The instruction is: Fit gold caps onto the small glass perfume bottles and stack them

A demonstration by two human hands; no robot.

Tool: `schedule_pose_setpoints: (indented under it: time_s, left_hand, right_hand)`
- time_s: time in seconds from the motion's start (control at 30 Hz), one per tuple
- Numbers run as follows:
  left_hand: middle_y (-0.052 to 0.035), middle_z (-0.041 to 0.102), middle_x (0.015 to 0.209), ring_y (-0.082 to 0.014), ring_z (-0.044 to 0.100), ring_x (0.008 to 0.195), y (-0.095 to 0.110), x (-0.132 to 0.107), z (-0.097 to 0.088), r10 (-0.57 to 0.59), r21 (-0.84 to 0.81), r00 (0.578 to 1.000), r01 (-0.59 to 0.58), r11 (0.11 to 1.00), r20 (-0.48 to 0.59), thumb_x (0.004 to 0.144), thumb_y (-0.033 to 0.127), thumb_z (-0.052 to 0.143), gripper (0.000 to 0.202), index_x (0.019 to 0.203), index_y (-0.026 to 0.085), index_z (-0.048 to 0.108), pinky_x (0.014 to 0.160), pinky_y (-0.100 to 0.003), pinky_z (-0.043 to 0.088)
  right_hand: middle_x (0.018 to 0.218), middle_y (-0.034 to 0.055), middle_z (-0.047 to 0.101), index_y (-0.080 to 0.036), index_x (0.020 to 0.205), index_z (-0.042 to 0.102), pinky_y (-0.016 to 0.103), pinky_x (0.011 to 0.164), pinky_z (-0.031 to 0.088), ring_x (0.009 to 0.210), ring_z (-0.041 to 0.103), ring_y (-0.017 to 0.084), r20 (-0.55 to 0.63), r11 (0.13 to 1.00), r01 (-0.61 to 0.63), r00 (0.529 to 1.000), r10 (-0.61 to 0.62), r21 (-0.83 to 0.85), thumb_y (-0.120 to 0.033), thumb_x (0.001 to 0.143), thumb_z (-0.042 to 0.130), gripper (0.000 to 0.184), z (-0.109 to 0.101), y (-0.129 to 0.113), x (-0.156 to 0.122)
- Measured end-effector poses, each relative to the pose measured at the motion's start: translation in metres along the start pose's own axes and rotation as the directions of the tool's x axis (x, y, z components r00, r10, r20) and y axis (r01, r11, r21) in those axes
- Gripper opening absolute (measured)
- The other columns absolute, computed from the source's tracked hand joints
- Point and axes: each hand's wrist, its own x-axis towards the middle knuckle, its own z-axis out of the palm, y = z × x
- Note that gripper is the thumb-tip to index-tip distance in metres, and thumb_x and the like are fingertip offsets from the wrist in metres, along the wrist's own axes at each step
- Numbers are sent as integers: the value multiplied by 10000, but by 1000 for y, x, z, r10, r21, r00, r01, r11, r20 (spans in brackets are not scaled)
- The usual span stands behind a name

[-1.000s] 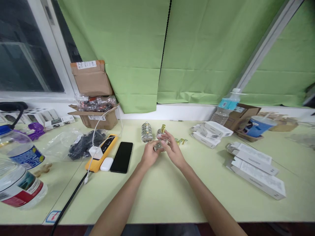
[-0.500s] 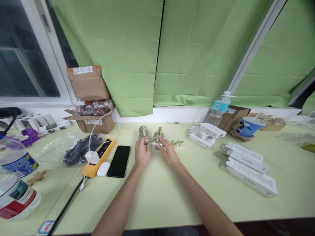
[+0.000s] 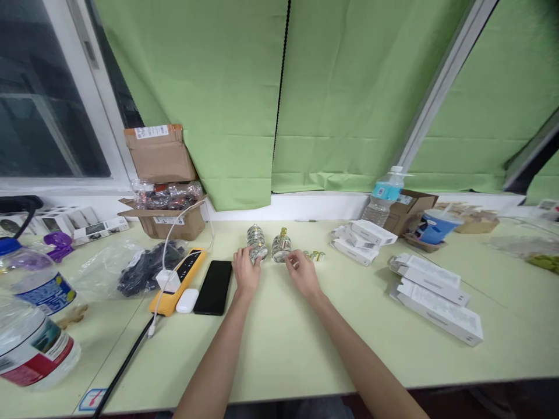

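Observation:
Two shiny silver stacks of ring-like segments lie near each other on the pale green-yellow table. My left hand point(image 3: 246, 271) is at the near end of the left silver stack point(image 3: 255, 235), fingers curved and apart from the thumb, touching its edge. Beside the near end of the right silver stack point(image 3: 281, 247) is my right hand point(image 3: 304, 274), its thumb and fingers slightly apart, with nothing visible between them. A gold-coloured piece point(image 3: 283, 232) rests on the right stack. Several small gold and clear pieces point(image 3: 315, 255) lie beyond my right hand.
Left of my arms are a black phone point(image 3: 213, 287), a white earbud case point(image 3: 187, 301) and a yellow power strip point(image 3: 178, 282) with a cable. White boxes point(image 3: 437, 302) lie at the right. Bottles point(image 3: 35, 343) stand at the left edge, cardboard boxes point(image 3: 172, 225) at the back.
Both hands have drawn slightly back and apart from the silver stacks, baring more of their near ends. The right fingers have come off the top of the right stack. The view has shifted a little.

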Motion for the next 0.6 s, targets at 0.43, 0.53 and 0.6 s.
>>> schedule_pose_setpoints:
  time_s: [0.43,0.53,0.6]
  left_hand:
    - [-73,655,988,-248,622,888,11,-22,-11,-8,-95,985,25,995,172,767,190,631,332,1070,245,505,736,-338,440]
    - [-69,668,1025,-234,625,892,15,-25,-9,113,-161,959,-73,984,259,744,149,633,326,1037,245,527,744,-329,444]
    - [-63,673,1018,-225,626,878,18,-25,-8,176,-205,938,-118,972,297,730,140,636,318,1016,243,540,735,-322,448]
  right_hand:
    - [1122,110,585,-232,1192,553,294,632,383,844,635,230,-66,721,-330,927,368,-610,-409,925,545,321,-37,16,1]
    - [1104,104,603,-237,1187,537,296,639,386,859,644,237,-38,706,-322,921,387,-631,-399,943,520,294,-35,17,3]
    - [1091,103,619,-237,1187,529,303,647,389,870,649,248,-33,706,-319,922,387,-632,-398,950,506,287,-34,18,4]
